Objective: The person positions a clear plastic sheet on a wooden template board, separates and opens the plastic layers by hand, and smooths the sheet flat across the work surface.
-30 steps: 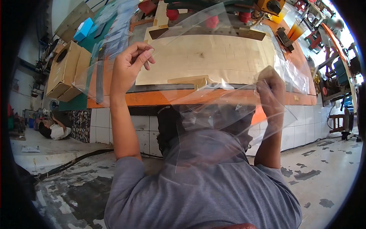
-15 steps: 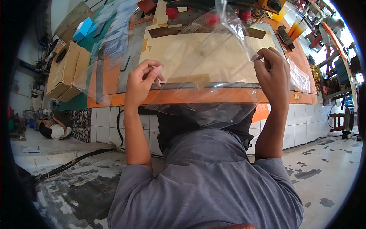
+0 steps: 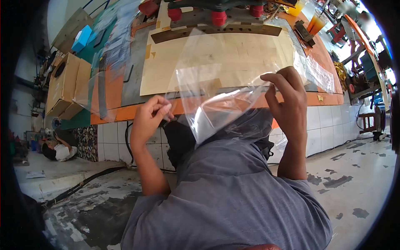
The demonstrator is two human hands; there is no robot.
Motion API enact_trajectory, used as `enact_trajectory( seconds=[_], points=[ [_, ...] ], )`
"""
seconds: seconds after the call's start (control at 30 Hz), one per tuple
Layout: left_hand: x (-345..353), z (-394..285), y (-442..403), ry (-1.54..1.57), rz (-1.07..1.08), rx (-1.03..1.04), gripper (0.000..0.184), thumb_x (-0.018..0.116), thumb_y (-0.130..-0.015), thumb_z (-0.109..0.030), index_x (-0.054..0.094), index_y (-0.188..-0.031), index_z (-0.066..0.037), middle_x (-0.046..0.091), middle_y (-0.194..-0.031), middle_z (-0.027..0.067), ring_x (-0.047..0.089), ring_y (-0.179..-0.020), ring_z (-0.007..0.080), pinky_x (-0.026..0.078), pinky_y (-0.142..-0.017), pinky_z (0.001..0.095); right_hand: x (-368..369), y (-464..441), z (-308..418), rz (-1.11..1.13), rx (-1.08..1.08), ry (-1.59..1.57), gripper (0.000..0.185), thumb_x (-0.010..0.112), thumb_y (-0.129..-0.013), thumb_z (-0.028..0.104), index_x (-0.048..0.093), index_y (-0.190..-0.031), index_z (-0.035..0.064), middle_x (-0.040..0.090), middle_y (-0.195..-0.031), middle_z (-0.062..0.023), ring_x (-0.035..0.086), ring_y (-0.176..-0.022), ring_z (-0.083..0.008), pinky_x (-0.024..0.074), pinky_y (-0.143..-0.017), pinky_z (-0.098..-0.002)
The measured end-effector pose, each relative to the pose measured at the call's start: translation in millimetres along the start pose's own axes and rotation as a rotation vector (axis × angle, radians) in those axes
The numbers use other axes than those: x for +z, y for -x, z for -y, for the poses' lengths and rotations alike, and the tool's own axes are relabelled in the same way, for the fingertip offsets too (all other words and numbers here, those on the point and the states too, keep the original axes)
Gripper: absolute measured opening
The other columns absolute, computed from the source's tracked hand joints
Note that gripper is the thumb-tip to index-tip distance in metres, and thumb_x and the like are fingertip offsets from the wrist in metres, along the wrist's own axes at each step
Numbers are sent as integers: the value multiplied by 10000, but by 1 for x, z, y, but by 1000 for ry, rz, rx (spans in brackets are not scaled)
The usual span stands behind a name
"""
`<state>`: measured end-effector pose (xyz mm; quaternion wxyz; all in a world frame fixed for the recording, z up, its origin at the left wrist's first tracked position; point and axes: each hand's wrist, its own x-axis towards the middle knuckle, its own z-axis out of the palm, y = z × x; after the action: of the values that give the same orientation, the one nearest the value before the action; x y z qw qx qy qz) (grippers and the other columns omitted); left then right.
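A clear plastic sheet (image 3: 208, 110) hangs creased between my hands, over the front edge of the table and above my lap. My right hand (image 3: 287, 96) pinches its upper right part between thumb and fingers. On the other side, my left hand (image 3: 150, 118) has its fingers curled together near the sheet's left edge; what they hold, if anything, is too small to make out. Behind the sheet a pale board (image 3: 246, 50) with tape patches lies on the table, with a dark metal bar (image 3: 216, 33) along its far side.
An orange-edged table (image 3: 112, 116) carries a hex key (image 3: 128, 73), plastic sheets (image 3: 118, 41) at left and a metal block (image 3: 304, 33) at right. A cardboard box (image 3: 68, 85) stands left. Red knobs (image 3: 218, 18) sit at the back. A person (image 3: 60, 150) is low at the far left.
The sheet has swung and folded down toward my lap. My left hand has moved down toward me, after first moving inward. My right hand rose, then came down slightly, still with the sheet.
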<state>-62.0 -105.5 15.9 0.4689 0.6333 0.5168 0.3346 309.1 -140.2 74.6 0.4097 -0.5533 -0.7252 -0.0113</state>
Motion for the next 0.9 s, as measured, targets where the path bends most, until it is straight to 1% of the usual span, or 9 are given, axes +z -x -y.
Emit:
enact_trajectory(
  seconds=[0.17,0.27,0.3,0.4,0.53,0.6,0.77,0.83,0.9],
  points=[
    [-17,0,21,-40,219,-152,173,736,-1002,-149,694,-1013,19,796,-918,110,748,-874,150,556,-814,283,3,8,0,-84,5,-29,213,729,-814,-43,745,-1003,53,599,-964,-103,638,-884,-274,523,-795,-402],
    [-26,9,29,-123,386,-26,158,767,-961,-140,756,-989,15,806,-962,106,764,-911,178,563,-836,299,-5,17,1,-162,4,-59,185,722,-826,-55,743,-979,49,597,-969,-97,628,-852,-242,522,-753,-358],
    [-25,9,30,-73,439,-65,143,800,-913,-126,802,-987,-3,803,-1112,129,758,-988,204,568,-868,319,-9,18,-1,-198,4,-54,178,718,-829,-68,740,-965,44,597,-974,-90,620,-836,-217,520,-736,-331],
    [-19,4,34,-12,544,188,167,867,-840,-102,825,-982,-24,567,-1574,224,624,-1360,344,515,-1060,418,-15,22,-14,-314,108,-176,151,712,-838,-76,724,-945,31,596,-977,-63,598,-841,-166,521,-760,-294],
    [10,5,28,224,663,447,173,889,-823,-118,841,-965,-32,415,-1683,278,435,-1543,448,390,-1197,491,-14,30,-67,-449,95,-502,108,699,-941,-13,663,-1037,21,588,-1170,-78,604,-989,-138,553,-811,-277],
    [37,16,23,522,799,593,191,903,-827,-162,853,-961,-36,332,-1701,337,271,-1615,490,270,-1261,533,-7,31,-73,-566,285,-684,80,694,-1010,41,644,-1070,22,595,-1220,-87,646,-1045,-170,587,-870,-305],
    [105,3,4,687,978,719,383,908,-850,-378,807,-900,-12,331,-1669,397,195,-1620,540,174,-1280,643,1,15,-67,-539,371,-950,92,629,-1091,110,615,-1065,23,602,-1224,-104,694,-1065,-207,627,-921,-363],
    [118,-18,-1,708,1070,633,668,743,-925,-678,766,-956,-10,328,-1676,380,325,-1580,513,226,-1264,653,3,8,-59,-519,430,-1051,94,641,-1077,100,613,-1057,13,598,-1215,-97,675,-1066,-196,598,-928,-347],
    [121,-31,-6,646,994,495,781,621,-935,-766,733,-1088,-9,332,-1681,359,384,-1549,492,266,-1246,666,9,7,-66,-473,368,-1002,74,651,-1049,74,612,-1054,12,592,-1201,-91,657,-1044,-186,576,-925,-336]
  ],
)
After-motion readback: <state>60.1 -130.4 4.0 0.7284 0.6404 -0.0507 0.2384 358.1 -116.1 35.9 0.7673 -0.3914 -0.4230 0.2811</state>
